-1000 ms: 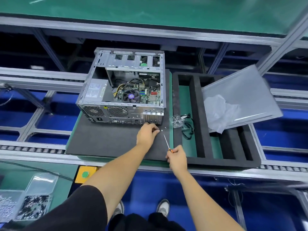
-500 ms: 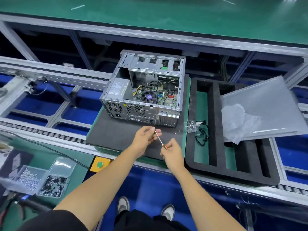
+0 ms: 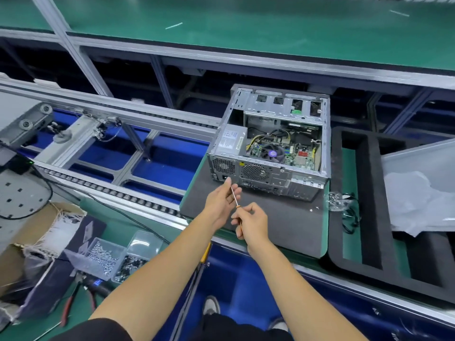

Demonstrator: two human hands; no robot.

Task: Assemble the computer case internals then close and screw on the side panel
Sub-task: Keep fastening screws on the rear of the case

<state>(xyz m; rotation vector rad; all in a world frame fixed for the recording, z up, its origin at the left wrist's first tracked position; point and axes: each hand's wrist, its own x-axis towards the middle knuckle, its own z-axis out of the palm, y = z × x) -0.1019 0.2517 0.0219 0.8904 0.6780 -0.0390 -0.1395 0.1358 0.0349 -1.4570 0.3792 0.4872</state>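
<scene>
An open grey computer case (image 3: 269,146) lies on a dark foam mat (image 3: 283,225), its motherboard and fan exposed. The grey side panel (image 3: 423,163) leans on the black foam tray at the right. My right hand (image 3: 252,222) grips the handle of a thin screwdriver (image 3: 234,196). My left hand (image 3: 222,200) pinches the screwdriver's tip end, just in front of the case's rear left corner. Whether a screw sits at the tip is too small to tell. Two small screws (image 3: 314,209) lie on the mat.
A black foam tray (image 3: 364,237) with a cable bundle (image 3: 344,207) and white wrapping (image 3: 418,205) sits right of the mat. Clear boxes of screws (image 3: 108,257), red-handled pliers (image 3: 71,303) and a cardboard box (image 3: 37,230) lie at the lower left. Roller rails run left of the mat.
My left hand left the screws on the mat and came to the screwdriver's tip. Both hands lifted toward the case's rear left corner while the camera swung left.
</scene>
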